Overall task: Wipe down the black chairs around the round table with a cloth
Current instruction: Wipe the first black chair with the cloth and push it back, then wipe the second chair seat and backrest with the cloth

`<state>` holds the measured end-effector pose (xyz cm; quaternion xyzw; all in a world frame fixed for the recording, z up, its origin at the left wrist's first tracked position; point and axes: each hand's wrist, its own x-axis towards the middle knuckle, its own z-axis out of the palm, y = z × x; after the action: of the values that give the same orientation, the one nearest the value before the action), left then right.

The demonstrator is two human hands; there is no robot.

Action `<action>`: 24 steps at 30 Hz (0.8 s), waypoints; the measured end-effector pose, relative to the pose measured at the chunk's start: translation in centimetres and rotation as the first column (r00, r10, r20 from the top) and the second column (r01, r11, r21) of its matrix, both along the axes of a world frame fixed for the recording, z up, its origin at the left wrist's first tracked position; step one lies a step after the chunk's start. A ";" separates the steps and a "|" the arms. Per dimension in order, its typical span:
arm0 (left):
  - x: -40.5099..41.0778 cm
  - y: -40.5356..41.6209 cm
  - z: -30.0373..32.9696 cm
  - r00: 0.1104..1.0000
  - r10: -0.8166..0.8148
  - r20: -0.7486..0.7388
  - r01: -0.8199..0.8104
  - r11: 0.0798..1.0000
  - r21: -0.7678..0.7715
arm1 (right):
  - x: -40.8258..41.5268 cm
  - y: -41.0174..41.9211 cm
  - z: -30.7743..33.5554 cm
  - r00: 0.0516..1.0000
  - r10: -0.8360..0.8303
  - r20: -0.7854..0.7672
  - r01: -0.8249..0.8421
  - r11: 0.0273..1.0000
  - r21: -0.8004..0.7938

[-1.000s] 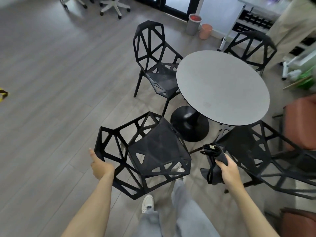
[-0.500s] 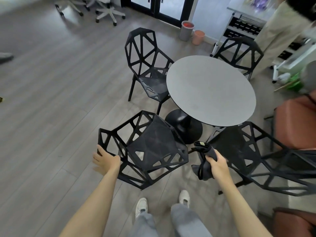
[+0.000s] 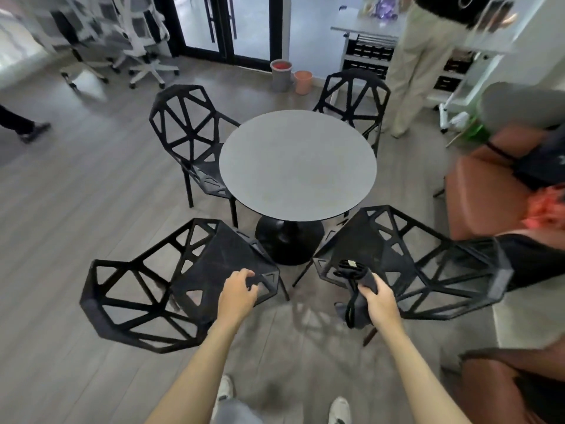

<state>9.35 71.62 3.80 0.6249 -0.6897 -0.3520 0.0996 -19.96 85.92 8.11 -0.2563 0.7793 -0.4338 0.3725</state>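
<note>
No text, brand, number or sign can be read anywhere. The cloth (image 3: 357,286), just in front of the round counter (image 3: 298,165), bears a small pale tag, too small and blurred to read.

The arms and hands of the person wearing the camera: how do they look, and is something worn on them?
Both forearms are bare up to the frame's lower edge; no sleeves show. The left hand and the right hand wear no gloves, and no watch, ring or bracelet is visible on either wrist or on the fingers that show.
</note>
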 end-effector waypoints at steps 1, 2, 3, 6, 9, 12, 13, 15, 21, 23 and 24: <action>-2.2 0.8 0.2 1.000 -0.013 -0.006 0.013 1.000 0.003 | -2.1 1.2 -0.3 1.000 -0.003 -0.009 0.003 1.000 0.000; -4.3 1.6 0.3 1.000 -0.025 -0.012 0.025 1.000 0.005 | -4.0 2.3 -0.3 1.000 -0.011 -0.015 0.011 1.000 -0.002; -6.3 2.4 0.5 0.999 -0.034 -0.011 0.034 0.999 0.011 | -5.9 3.4 -0.2 1.000 -0.018 -0.021 0.018 1.000 -0.009; -12.3 4.9 0.8 0.996 -0.094 0.000 0.094 0.995 0.014 | -11.4 6.2 0.0 0.999 -0.043 -0.032 0.043 0.999 -0.010; -17.3 6.5 0.8 0.985 -0.174 0.007 0.174 0.985 0.011 | -16.4 7.8 -0.5 0.995 -0.083 -0.049 0.084 0.996 0.026; -21.7 6.9 0.4 0.978 -0.206 0.000 0.206 0.978 0.034 | -20.6 7.9 -0.8 0.986 -0.154 -0.067 0.156 0.987 0.028; -23.1 6.8 0.2 0.976 -0.217 -0.001 0.217 0.975 0.047 | -21.9 7.7 -0.8 0.985 -0.155 -0.081 0.157 0.987 0.027; -25.9 6.4 -0.3 0.972 -0.234 -0.005 0.233 0.970 0.065 | -24.6 7.0 -1.0 0.986 -0.121 -0.113 0.127 0.991 0.049; -33.9 4.6 -3.3 0.970 -0.243 -0.029 0.244 0.957 0.156 | -32.6 4.6 -1.6 0.962 -0.044 -0.271 0.097 0.978 0.185; -36.0 4.4 -4.2 0.970 -0.238 -0.046 0.242 0.950 0.199 | -35.0 4.5 -1.9 0.947 0.016 -0.322 0.057 0.975 0.215; -36.9 4.4 -4.6 0.970 -0.239 -0.050 0.244 0.944 0.221 | -36.2 4.4 -1.9 0.935 0.050 -0.351 0.033 0.973 0.227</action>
<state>-27.57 75.97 -0.85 0.5389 -0.7157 -0.4443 -0.0082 -56.11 90.33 6.21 -0.2888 0.8774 -0.2860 0.2550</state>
